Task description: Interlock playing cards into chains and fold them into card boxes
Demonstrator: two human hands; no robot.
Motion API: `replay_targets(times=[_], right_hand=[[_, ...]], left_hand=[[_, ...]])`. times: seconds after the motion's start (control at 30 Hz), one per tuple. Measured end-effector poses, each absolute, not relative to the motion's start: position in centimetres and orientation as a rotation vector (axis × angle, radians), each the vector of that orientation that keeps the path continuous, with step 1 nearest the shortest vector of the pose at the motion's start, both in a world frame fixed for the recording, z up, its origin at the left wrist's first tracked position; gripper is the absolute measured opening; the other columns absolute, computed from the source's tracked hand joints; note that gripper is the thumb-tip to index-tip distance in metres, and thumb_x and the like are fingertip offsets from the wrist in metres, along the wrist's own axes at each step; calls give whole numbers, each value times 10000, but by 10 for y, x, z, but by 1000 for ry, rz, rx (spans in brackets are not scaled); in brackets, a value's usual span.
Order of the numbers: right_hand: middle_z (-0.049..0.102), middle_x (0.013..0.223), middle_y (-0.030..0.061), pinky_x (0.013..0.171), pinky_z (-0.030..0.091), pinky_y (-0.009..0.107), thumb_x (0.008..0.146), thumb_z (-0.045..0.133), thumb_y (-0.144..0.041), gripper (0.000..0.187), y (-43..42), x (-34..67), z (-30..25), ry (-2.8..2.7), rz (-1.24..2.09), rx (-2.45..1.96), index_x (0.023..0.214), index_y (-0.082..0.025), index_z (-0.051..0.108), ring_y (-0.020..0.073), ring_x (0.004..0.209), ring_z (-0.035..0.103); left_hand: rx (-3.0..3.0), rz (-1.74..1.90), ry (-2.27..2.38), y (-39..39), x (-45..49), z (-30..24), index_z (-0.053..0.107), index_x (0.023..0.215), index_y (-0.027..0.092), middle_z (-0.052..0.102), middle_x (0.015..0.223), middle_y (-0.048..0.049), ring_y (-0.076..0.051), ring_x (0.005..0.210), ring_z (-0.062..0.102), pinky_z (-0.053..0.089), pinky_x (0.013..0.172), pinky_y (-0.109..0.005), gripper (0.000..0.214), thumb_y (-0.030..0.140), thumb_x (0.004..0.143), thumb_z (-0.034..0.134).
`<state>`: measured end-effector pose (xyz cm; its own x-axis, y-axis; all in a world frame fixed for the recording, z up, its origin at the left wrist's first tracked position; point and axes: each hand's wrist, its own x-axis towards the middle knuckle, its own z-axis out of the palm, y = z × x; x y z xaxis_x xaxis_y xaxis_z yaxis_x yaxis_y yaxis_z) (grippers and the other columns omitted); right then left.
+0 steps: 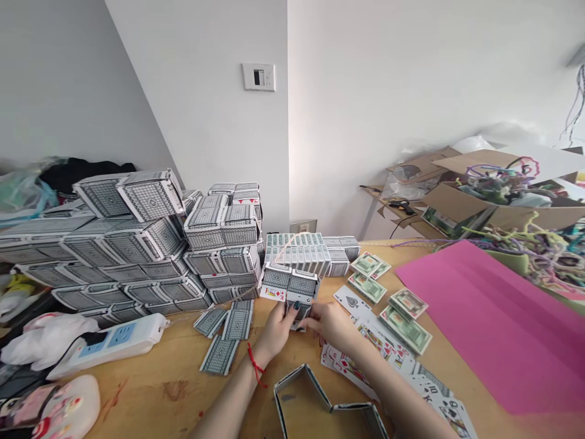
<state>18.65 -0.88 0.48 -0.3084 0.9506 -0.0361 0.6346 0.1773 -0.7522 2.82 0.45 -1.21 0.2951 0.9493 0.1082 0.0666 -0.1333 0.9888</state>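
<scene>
Table [155, 390] underneath. Big stack of card-backed blocks [123, 244] to your left; pink sheet [498, 329] to your right. Folded card piece [292, 280] at mid-table, just ahead of your hands, its upper part long side to side, lower part pointing at you. Both hands meet that lower part, neither clearly nearer. Left hand [278, 327] nearly closed, thumb over it, gripping. Right hand [331, 323] half curled at its right edge; can't tell whether it grips.
</scene>
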Motion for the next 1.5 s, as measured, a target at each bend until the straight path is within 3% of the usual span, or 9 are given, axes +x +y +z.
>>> replay_targets(times=[0.17, 0.33, 0.57, 0.77, 1.0, 1.2, 1.4, 1.5], right_hand=[[586, 449, 0, 351, 367, 172, 767, 454, -231, 193, -11, 181, -2, -1979, 910, -1603, 580, -185, 466, 123, 338, 562], [632, 529, 12, 388, 422, 196, 766, 484, -257, 124, -11, 179, -1, -1967, 1034, -1497, 687, -176, 535, 141, 399, 598], [638, 530, -2, 491, 446, 208, 773, 526, -311, 194, -3, 195, 3, -1961, 1027, -1456, 658, -172, 597, 123, 457, 584], [615, 521, 3, 439, 404, 192, 793, 500, -414, 317, 0, 193, -5, -1900, 1162, -1433, 624, -161, 591, 102, 429, 524], [576, 465, -17, 357, 351, 176, 820, 412, -516, 427, -5, 178, -15, -1715, 1470, -1339, 656, -153, 567, 79, 328, 455], [565, 423, -3, 397, 388, 179, 841, 379, -503, 477, -11, 175, -15, -1749, 1284, -1355, 561, -160, 556, 97, 361, 508], [612, 452, 15, 474, 444, 188, 866, 351, -391, 448, -15, 172, -10, -1836, 1155, -1373, 540, -164, 558, 120, 420, 587], [616, 453, 18, 505, 456, 191, 871, 343, -368, 451, -17, 170, -9, -1888, 1071, -1380, 533, -166, 563, 121, 429, 593]], left_hand=[[1389, 958, 940, 3, 29, -9, 576, 1011, 148, 668, 995, -85, -229, 908, 610, 474, 811, -339, 380, 311, 680, 665], [1355, 983, 1023, 4, 30, -8, 611, 910, 140, 695, 889, -78, -218, 816, 636, 495, 749, -332, 293, 318, 682, 657], [1294, 1098, 1103, 5, 35, -3, 621, 891, 141, 701, 929, -84, -240, 884, 634, 484, 779, -332, 299, 315, 653, 668], [1238, 1121, 1090, 6, 33, -3, 649, 866, 133, 707, 885, -81, -237, 859, 637, 479, 782, -338, 284, 317, 650, 672], [1137, 1089, 1051, 3, 35, -2, 656, 844, 113, 701, 768, -64, -206, 683, 631, 491, 563, -285, 305, 354, 657, 667], [1194, 1120, 1046, 3, 34, -1, 661, 802, 124, 707, 823, -74, -219, 831, 628, 471, 765, -311, 238, 328, 678, 652], [1159, 1106, 1092, 4, 34, -5, 640, 744, 130, 700, 740, -49, -200, 698, 628, 481, 665, -293, 267, 287, 553, 742], [1135, 1125, 1089, 3, 35, -5, 630, 700, 131, 686, 700, -33, -182, 663, 615, 476, 617, -269, 219, 272, 567, 731]])
